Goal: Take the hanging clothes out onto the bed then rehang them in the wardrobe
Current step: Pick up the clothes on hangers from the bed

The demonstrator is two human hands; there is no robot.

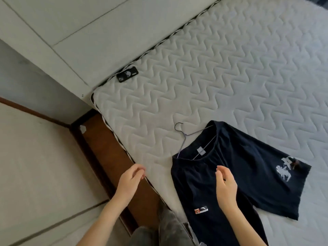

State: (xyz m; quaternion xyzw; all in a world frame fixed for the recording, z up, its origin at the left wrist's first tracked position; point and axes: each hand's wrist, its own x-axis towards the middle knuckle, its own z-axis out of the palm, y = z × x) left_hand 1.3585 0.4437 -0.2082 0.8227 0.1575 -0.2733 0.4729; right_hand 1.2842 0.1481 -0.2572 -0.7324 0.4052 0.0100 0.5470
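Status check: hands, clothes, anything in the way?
Left hand and right hand empty, open. Dark shirt flat on the bed, hanger still in its neck. Phone by the headboard, well clear.

Quilted white mattress (230,77), dark shorts (248,174) on hanger (184,137) (wire), phone (127,74) near corner

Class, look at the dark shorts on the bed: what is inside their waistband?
A wire hanger runs into the dark shorts; its hook lies on the mattress. Its lower part is covered by fabric.
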